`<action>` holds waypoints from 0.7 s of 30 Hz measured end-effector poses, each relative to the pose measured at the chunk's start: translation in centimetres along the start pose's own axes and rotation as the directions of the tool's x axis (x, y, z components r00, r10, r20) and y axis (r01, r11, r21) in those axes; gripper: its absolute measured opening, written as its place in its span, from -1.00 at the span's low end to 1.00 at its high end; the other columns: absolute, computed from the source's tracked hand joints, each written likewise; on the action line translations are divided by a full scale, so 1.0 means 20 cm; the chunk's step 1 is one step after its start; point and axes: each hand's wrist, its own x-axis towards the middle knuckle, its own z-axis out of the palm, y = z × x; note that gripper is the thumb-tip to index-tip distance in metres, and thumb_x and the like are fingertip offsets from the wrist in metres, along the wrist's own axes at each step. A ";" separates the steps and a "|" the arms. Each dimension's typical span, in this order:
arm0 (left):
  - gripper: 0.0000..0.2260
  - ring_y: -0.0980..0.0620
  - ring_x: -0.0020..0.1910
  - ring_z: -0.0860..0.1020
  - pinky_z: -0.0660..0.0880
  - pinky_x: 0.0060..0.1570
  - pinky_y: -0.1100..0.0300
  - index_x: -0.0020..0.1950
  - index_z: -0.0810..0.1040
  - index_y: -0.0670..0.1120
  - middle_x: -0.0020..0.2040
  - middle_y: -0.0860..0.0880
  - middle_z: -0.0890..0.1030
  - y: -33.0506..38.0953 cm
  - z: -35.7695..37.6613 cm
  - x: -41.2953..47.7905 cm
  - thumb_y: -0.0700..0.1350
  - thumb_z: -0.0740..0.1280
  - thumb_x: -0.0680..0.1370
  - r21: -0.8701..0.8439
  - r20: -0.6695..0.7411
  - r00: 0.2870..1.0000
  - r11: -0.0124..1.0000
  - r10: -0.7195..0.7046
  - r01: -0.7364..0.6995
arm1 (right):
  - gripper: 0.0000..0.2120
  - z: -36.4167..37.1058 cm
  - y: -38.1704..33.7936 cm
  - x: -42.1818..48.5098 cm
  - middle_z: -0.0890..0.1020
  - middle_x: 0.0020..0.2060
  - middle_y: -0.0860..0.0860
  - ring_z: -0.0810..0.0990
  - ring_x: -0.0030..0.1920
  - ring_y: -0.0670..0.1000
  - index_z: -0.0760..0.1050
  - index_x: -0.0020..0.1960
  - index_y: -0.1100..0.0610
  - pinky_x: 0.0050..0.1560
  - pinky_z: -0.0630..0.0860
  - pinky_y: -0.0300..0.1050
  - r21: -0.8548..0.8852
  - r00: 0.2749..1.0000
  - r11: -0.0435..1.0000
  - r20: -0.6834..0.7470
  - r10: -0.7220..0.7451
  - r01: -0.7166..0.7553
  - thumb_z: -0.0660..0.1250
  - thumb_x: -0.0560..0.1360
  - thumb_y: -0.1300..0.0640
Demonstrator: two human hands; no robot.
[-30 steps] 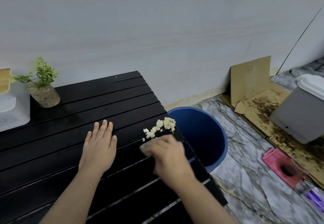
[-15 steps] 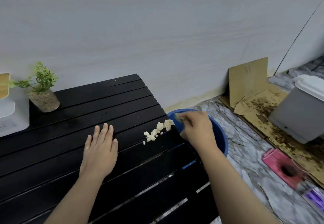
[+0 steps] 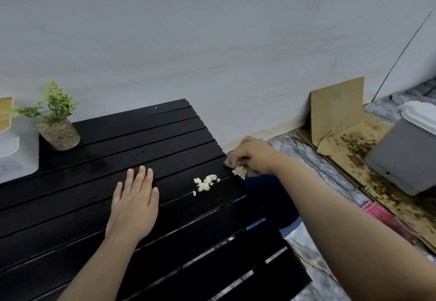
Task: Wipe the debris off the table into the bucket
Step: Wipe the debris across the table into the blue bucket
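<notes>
While the left grip point(image 3: 134, 206) lies flat on the black slatted counter point(image 3: 94, 159), with straight fingers and holding nothing, the right grip point(image 3: 252, 157) is closed around a crumpled grey cloth point(image 3: 239, 171) at the right edge of the counter. The cloth touches the counter edge and hangs partly over the blue bucket point(image 3: 280, 206). The bucket stands on the floor just beside the counter, below this hand and forearm. Its inside is dark, so I cannot tell what is in it.

The debris point(image 3: 206, 183), a small heap of pale yellowish crumbs, is on the counter between the two hands. It is near the right edge and just beside the cloth, but apart from it.

At the far left of the counter stands a small glass pot point(image 3: 59, 135) filled with brownish grains, and a green plant point(image 3: 54, 105) grows out of it. A white container point(image 3: 18, 157) is next to it at the frame edge; its contents do not show.

On the marble floor point(image 3: 306, 154) to the right there is a grey bin point(image 3: 405, 159) closed with a white lid. It is on stained cardboard point(image 3: 337, 109) that leans against the wall. A pink object point(image 3: 377, 211) lies near it.
</notes>
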 end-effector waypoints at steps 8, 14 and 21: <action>-0.54 0.09 0.49 -0.20 -0.20 0.47 0.08 0.50 -0.06 -0.03 0.54 0.04 -0.07 0.00 0.00 0.00 0.01 -0.11 0.60 -0.054 -0.020 1.000 0.999 0.000 -0.001 | -0.79 0.07 -0.38 -0.12 0.69 -0.08 -0.03 0.47 0.09 0.07 0.63 -0.10 -0.01 0.06 0.43 -0.01 0.254 0.923 0.963 -0.383 0.015 0.090 0.40 0.35 0.25; -0.54 0.05 0.51 -0.16 -0.16 0.47 0.06 0.50 -0.04 -0.03 0.54 0.03 -0.05 -0.01 0.00 0.00 0.01 -0.10 0.60 -0.018 -0.026 0.999 0.999 0.026 -0.027 | -0.67 0.47 -0.69 -0.16 0.59 0.20 -0.03 0.39 0.21 0.16 0.52 0.15 0.07 0.12 0.30 0.15 -0.055 0.911 0.974 -0.345 -0.227 0.221 0.29 0.42 0.29; -0.53 0.08 0.49 -0.19 -0.19 0.47 0.08 0.50 -0.06 -0.01 0.54 0.05 -0.07 -0.01 0.00 0.00 0.02 -0.12 0.59 -0.021 -0.027 1.000 1.000 0.011 -0.012 | -0.56 0.35 -0.26 -0.14 0.51 0.29 -0.11 0.33 0.26 0.11 0.47 0.21 0.00 0.10 0.23 0.08 -0.081 0.922 0.996 -0.387 0.011 -0.046 0.34 0.36 0.28</action>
